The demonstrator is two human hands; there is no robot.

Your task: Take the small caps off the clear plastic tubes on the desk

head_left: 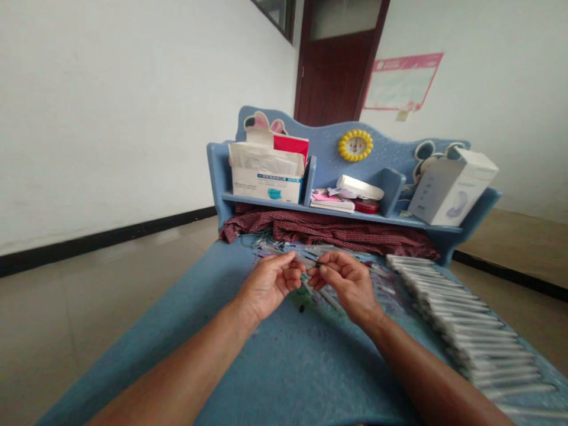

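My left hand (271, 283) and my right hand (346, 282) meet over the middle of a blue desk (284, 361). Both are closed in a pinch on a thin grey pen-like stick (305, 262) held between them. Behind the hands lies a loose pile of similar thin sticks and small parts (284, 245). A long row of grey-white sticks (461, 319) is laid side by side along the desk's right edge, just right of my right hand.
A red checked cloth (328, 229) lies under the desk's blue shelf (337, 213). On the shelf stand a mask box (266, 171), papers, a red tin and a white carton (450, 186). A yellow clock (355, 145) hangs on the backboard. A dark door (337, 71) stands behind.
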